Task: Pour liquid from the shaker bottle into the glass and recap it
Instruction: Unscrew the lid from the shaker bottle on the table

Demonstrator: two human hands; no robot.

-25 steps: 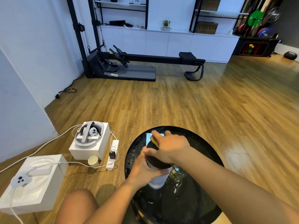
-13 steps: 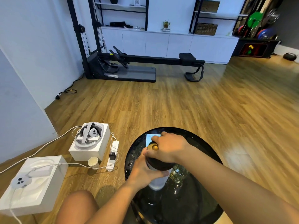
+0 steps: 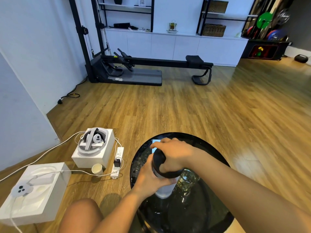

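Gripping: the left hand [image 3: 152, 179] is wrapped around the pale body of the shaker bottle [image 3: 164, 187], low in the centre of the frame, and holds it upright on the round black surface [image 3: 217, 165].
Lid: the right hand [image 3: 173, 154] is closed over the black lid [image 3: 159, 163] from above, fingers curled around its rim.
Glass: the glass [image 3: 187, 179] stands just right of the bottle, touching it or nearly so; something pale and clear seems to be inside, but I cannot tell the level.
Step in hand: I judge the lid is being turned. Whether it is coming off before the pour or going back on after it, the picture does not decide.
Next move: if opening, lift the lid clear and tilt the bottle toward the glass, slowly, because they stand very close. If closing, twist until tight and then release both hands.
Risk: an elbow or the bottle could knock the glass.
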